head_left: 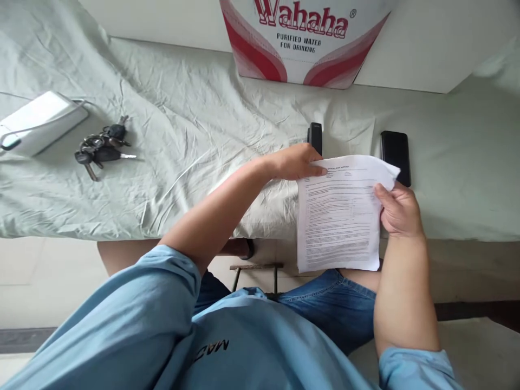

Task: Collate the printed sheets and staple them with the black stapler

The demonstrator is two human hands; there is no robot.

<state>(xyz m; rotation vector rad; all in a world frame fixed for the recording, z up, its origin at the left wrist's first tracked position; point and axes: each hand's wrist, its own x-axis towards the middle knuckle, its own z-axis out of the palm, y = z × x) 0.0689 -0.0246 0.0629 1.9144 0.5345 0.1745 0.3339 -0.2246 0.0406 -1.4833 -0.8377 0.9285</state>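
Observation:
A printed white paper sheet [339,216] hangs over the front edge of the cloth-covered table [195,108]. My left hand [294,161] grips its top left corner, fingers curled over the edge. My right hand [400,208] holds the sheet's right edge near the top, thumb on the printed side. A small black stapler-like object [314,136] stands just behind my left hand. A black phone [395,156] lies flat behind my right hand, partly hidden by the paper's corner.
A bunch of keys [101,149] and a white power bank [38,122] with a cable lie at the left. A Wahaha water carton [304,38] stands at the back. A small stool [255,271] shows under the table edge.

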